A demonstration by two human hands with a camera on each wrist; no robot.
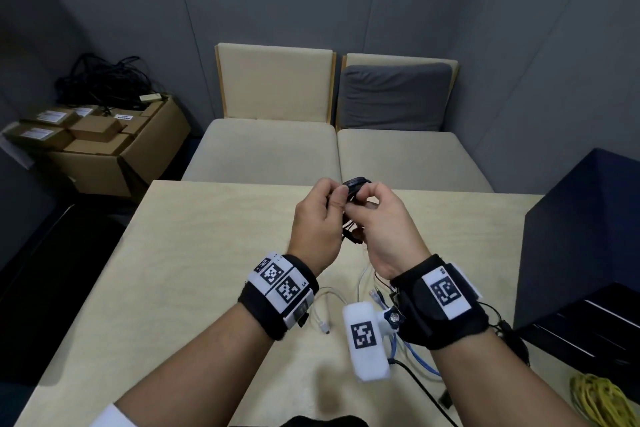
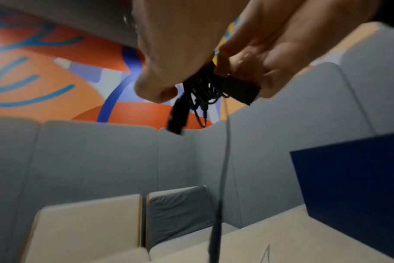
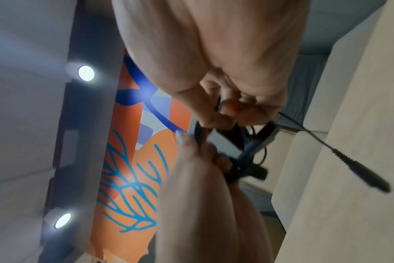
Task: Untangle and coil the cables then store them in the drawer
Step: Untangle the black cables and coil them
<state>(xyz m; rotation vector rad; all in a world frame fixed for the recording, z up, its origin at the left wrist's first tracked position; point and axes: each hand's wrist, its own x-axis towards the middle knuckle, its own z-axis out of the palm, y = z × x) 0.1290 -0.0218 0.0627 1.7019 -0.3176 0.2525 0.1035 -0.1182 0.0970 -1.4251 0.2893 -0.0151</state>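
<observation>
A small black cable coil [image 1: 356,182] is held up over the table [image 1: 207,253] between both hands. My left hand [image 1: 337,194] pinches its left side and my right hand [image 1: 367,197] pinches its right side. Loose black ends [image 1: 351,235] hang below the fingers. The left wrist view shows the bundle [image 2: 200,85] with a black strap [image 2: 241,89] and a hanging plug [image 2: 177,116]. In the right wrist view my right hand [image 3: 223,113] grips the coil [image 3: 238,140], and one plug [image 3: 360,171] dangles free.
White cable [image 1: 325,302], blue cable [image 1: 415,357] and another black cable [image 1: 426,388] lie on the table under my wrists. A yellow cable pile [image 1: 602,399] sits at the near right. The dark blue drawer unit [image 1: 588,236] stands right. Cardboard box [image 1: 138,149] far left.
</observation>
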